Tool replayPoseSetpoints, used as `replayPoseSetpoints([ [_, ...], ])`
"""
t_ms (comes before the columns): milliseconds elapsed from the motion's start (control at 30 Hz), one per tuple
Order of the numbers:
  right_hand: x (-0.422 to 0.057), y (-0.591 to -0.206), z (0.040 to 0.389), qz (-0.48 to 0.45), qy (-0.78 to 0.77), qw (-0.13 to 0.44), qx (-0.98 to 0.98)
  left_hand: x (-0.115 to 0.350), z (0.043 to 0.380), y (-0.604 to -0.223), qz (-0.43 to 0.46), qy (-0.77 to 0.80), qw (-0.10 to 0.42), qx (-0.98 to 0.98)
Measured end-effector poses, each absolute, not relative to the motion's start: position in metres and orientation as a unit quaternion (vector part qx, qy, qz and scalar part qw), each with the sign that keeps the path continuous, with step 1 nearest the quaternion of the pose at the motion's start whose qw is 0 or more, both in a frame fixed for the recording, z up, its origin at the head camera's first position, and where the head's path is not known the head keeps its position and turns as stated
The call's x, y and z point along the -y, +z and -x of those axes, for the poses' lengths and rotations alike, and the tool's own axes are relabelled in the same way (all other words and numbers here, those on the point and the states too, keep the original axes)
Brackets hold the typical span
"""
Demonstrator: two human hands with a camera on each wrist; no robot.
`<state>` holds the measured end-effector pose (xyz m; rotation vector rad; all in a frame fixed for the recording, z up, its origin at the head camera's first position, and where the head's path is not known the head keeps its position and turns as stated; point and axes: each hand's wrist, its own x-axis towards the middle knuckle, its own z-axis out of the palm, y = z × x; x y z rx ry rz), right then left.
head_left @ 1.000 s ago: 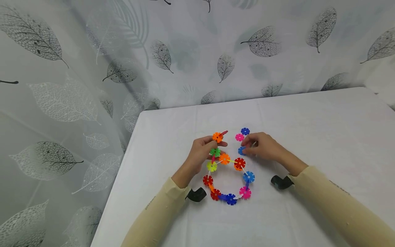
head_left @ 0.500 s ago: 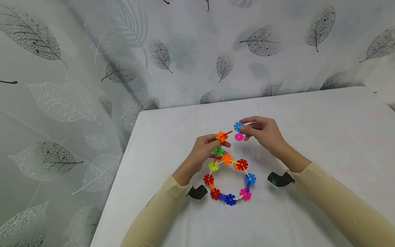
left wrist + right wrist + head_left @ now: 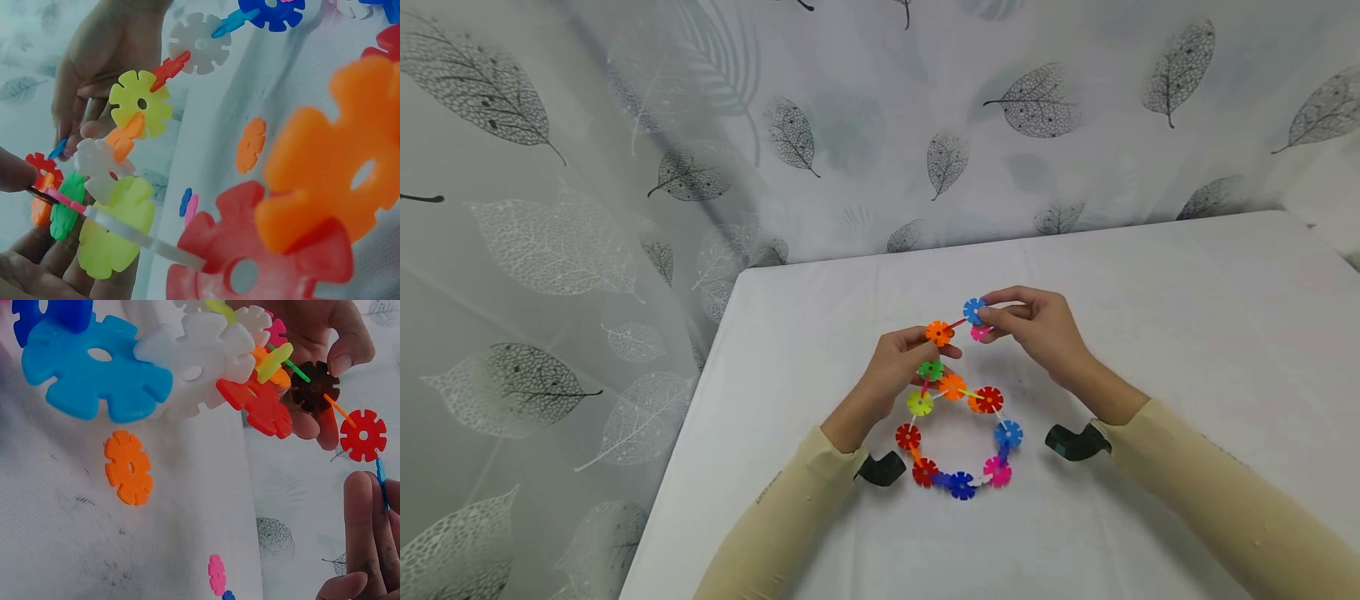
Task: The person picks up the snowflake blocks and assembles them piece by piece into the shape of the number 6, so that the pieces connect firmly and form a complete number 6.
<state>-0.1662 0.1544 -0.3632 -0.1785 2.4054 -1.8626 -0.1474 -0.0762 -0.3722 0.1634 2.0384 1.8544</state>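
Note:
A chain of notched plastic discs forms a ring with a raised tail, its front blue disc [image 3: 962, 486] nearest me. My left hand [image 3: 883, 375] holds the tail by the green disc [image 3: 931, 370] and orange disc [image 3: 939, 333]; in the right wrist view its thumb and finger pinch a black disc [image 3: 315, 386]. My right hand [image 3: 1045, 333] pinches a light blue disc [image 3: 973, 312] against the tail's end. The right wrist view shows that light blue disc edge-on, meeting the rim of a red disc [image 3: 364, 435]; how deep the slots engage I cannot tell.
A loose pink disc [image 3: 979, 333] lies on the white-covered table [image 3: 1150, 333] beneath my right fingers, a dark blue disc [image 3: 229, 595] beside it. An orange disc [image 3: 129, 467] lies flat near the ring. Leaf-patterned curtain [image 3: 880, 125] hangs behind and left.
My right hand has lifted the light blue disc off the table, carried it up and left, and brought it against the tail's end. My left hand has shifted slightly right with the chain.

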Motion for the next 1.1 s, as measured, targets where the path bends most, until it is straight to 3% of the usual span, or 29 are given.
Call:
replayPoseSetpoints([
  [367,-0.152,-0.367,0.161,0.093,-0.618,0.041,-0.779,0.072,0.147,-0.373,-0.064,0.68,0.182,-0.707],
  [700,-0.149,-0.369,0.158,0.164,-0.614,-0.026,-0.772,0.065,0.145,-0.377,-0.066,0.697,0.134,-0.702],
  [1100,-0.149,-0.374,0.156,0.166,-0.602,-0.024,-0.781,0.063,0.144,-0.383,-0.064,0.701,0.144,-0.696],
])
